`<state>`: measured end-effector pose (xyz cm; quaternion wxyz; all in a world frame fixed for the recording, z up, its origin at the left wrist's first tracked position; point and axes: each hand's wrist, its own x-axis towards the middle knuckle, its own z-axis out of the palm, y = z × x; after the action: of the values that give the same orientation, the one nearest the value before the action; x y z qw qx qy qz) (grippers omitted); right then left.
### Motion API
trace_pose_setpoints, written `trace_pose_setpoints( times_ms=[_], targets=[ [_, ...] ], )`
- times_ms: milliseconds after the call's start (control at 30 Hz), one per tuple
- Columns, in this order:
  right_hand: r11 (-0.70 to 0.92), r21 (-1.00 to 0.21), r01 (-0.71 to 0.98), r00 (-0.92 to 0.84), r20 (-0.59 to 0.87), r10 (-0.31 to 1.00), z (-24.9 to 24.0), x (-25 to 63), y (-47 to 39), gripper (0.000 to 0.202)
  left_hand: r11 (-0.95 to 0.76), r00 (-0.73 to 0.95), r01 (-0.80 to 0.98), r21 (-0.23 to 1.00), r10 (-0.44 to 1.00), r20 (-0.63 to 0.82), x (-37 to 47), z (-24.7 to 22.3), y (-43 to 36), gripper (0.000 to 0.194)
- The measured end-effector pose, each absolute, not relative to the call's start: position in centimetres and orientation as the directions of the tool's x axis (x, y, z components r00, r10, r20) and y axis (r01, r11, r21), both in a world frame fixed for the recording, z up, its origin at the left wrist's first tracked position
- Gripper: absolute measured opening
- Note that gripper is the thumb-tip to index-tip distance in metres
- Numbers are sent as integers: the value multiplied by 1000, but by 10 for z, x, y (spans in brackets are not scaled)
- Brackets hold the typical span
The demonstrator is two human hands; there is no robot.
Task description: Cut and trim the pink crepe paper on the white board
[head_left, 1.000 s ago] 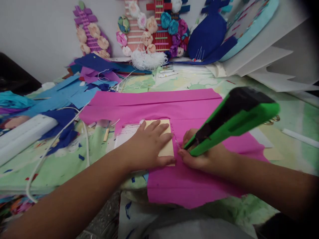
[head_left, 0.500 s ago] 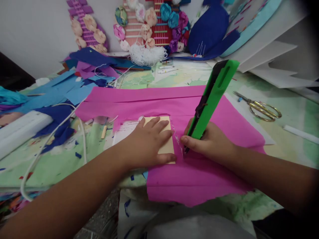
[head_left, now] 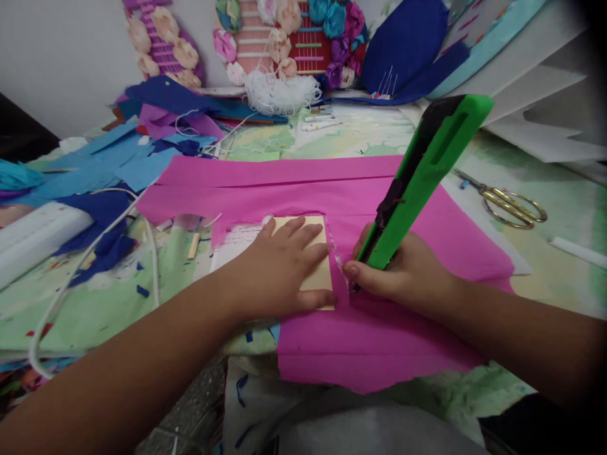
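My left hand (head_left: 279, 265) lies flat with its fingers spread over a cream rectangular card (head_left: 318, 281). Under the card is a large sheet of bright pink paper (head_left: 379, 341), which hangs over the table's front edge. Wrapped around a green and black box cutter (head_left: 422, 170), my right hand (head_left: 398, 268) rests on the pink paper just right of the card. The cutter leans up and to the right, with its lower end at the paper. A ragged cut line runs down from the card's top right corner to that end. White paper shows left of the card.
Gold-handled scissors (head_left: 515, 205) and a white stick (head_left: 581, 251) lie at the right. At the left are a white power strip (head_left: 42, 237) with its cable and blue paper scraps (head_left: 109, 243). Decorated guitar shapes (head_left: 164, 54) and white string (head_left: 282, 95) stand along the back.
The camera view has shifted slightly. The cutter's upper end tilts farther right, while both hands stay in nearly the same places on the card and paper.
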<state>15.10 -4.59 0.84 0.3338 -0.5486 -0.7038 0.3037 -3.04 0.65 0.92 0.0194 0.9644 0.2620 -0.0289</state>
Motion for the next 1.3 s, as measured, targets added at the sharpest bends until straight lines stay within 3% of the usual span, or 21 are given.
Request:
trace_pose_setpoints(
  times_ms=[300,567,867,1300],
  targets=[
    [267,-752,603,-179,198,964,8,149,-49,17,-863,861,504,19,502,-79,-30,10,7,63],
    [350,-757,552,-282,226,933,4,150,-52,13,-860,859,510,31,507,-70,-31,9,7,63],
    [133,-843,522,-73,112,991,7,153,-41,22,-868,866,496,-15,496,-71,-30,9,7,66],
    [248,-805,540,-186,173,967,5,150,-44,18,-870,869,493,-4,492,-56,-31,9,8,64]
  ],
)
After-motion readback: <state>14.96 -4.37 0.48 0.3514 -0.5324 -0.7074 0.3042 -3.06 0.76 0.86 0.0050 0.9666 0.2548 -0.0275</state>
